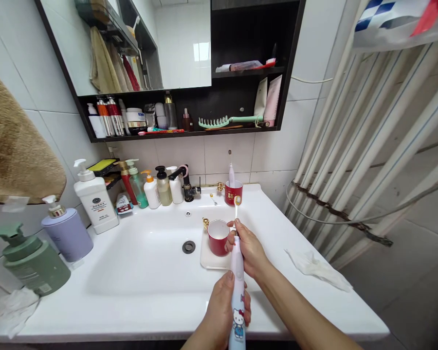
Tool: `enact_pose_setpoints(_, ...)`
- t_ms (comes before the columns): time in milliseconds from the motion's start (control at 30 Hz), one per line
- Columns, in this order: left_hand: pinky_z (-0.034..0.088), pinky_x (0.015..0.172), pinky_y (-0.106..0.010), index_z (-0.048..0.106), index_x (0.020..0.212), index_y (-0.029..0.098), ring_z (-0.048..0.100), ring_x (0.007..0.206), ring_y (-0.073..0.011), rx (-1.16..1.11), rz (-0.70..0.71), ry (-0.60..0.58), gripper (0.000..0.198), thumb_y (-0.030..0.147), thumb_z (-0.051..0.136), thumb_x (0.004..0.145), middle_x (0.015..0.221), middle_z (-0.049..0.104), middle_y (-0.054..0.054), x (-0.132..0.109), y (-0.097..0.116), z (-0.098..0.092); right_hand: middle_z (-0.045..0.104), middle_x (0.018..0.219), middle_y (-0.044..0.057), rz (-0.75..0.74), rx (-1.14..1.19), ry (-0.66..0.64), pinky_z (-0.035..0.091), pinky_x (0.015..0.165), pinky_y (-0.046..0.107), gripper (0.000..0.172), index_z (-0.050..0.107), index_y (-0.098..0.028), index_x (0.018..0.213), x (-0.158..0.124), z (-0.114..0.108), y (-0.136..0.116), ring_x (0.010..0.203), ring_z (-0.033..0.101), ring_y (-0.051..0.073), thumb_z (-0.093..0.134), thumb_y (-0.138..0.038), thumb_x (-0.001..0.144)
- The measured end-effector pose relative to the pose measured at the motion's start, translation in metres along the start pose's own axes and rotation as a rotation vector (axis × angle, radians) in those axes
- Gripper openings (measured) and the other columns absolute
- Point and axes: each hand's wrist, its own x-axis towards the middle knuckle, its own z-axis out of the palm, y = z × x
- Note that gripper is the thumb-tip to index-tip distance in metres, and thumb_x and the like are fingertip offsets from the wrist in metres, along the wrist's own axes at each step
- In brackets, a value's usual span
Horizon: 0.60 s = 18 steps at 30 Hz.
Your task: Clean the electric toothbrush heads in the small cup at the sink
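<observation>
A white desk runs across the view, with a basin sunk into it. Toward the basin's right side sits a pale tray, on which a red cup stands upright. Over the near edge, two bare hands share one electric toothbrush, its long axis running away from the person, with the far end toward the wall. The left hand has its grip wrapped around the lower handle, above a printed cartoon figure. The right hand is farther up, its grip pinching the slim neck between thumb and fingers, so it is the nearer one to the brush head. That head lies just beyond the right fingertips, along the handle's line. Whether the right fingers also touch the cup behind them, I cannot tell.
</observation>
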Motion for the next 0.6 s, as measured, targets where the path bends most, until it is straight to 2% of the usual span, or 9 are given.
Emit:
enact_pose_setpoints(100, 0.021, 0.033, -0.017, 0.039, 0.066, 0.014, 0.036, 0.030, -0.0038, -0.021, -0.009, 0.020, 0.042, 0.056, 0.033, 0.061, 0.042, 0.042, 0.004, 0.000, 0.001, 0.000, 0.045, 0.049, -0.004, -0.006, -0.074, -0.005, 0.034, 0.043, 0.020, 0.025, 0.050, -0.016, 0.069, 0.006, -0.004, -0.007, 0.041, 0.041, 0.006, 0.046, -0.040, 0.063)
enact_pose_setpoints(167, 0.021, 0.033, -0.017, 0.039, 0.065, 0.014, 0.035, 0.029, -0.0036, -0.057, -0.020, 0.034, 0.042, 0.056, 0.034, 0.060, 0.042, 0.041, 0.005, 0.000, 0.002, -0.002, 0.043, 0.051, -0.004, -0.093, -0.175, 0.071, 0.035, 0.045, 0.020, 0.027, 0.051, -0.014, 0.071, 0.013, -0.008, -0.013, 0.044, 0.041, 0.005, 0.047, -0.039, 0.062)
enact_pose_setpoints(267, 0.020, 0.033, -0.018, 0.038, 0.066, 0.015, 0.035, 0.029, -0.0036, -0.080, -0.041, 0.044, 0.041, 0.055, 0.034, 0.061, 0.041, 0.041, 0.004, 0.000, 0.007, -0.011, 0.035, 0.045, -0.007, -0.206, -0.492, 0.191, 0.036, 0.043, 0.019, 0.025, 0.050, -0.015, 0.071, 0.031, -0.014, -0.020, 0.039, 0.036, 0.004, 0.044, -0.038, 0.064)
enact_pose_setpoints(333, 0.019, 0.033, -0.018, 0.038, 0.067, 0.015, 0.035, 0.029, -0.0038, -0.080, -0.055, 0.073, 0.040, 0.054, 0.033, 0.062, 0.042, 0.042, 0.004, 0.001, 0.011, -0.019, 0.036, 0.045, -0.007, -0.204, -0.685, 0.212, 0.036, 0.040, 0.019, 0.020, 0.047, -0.017, 0.069, 0.048, -0.018, -0.019, 0.038, 0.037, 0.005, 0.042, -0.035, 0.064)
enact_pose_setpoints(467, 0.018, 0.035, -0.018, 0.038, 0.069, 0.016, 0.034, 0.029, -0.0034, -0.141, -0.103, 0.143, 0.040, 0.055, 0.034, 0.061, 0.043, 0.041, 0.005, 0.007, 0.019, -0.032, 0.044, 0.044, -0.004, -0.162, -0.883, 0.250, 0.033, 0.035, 0.020, 0.011, 0.044, -0.017, 0.059, 0.092, -0.020, -0.007, 0.034, 0.041, 0.006, 0.048, -0.028, 0.060)
enact_pose_setpoints(600, 0.017, 0.033, -0.019, 0.039, 0.065, 0.017, 0.032, 0.027, -0.0044, -0.181, -0.165, 0.146, 0.045, 0.061, 0.030, 0.058, 0.039, 0.039, 0.005, 0.013, 0.017, -0.037, 0.049, 0.043, -0.001, -0.160, -1.096, 0.303, 0.034, 0.040, 0.021, 0.011, 0.045, -0.017, 0.053, 0.139, -0.019, 0.010, 0.040, 0.047, 0.009, 0.050, -0.025, 0.058)
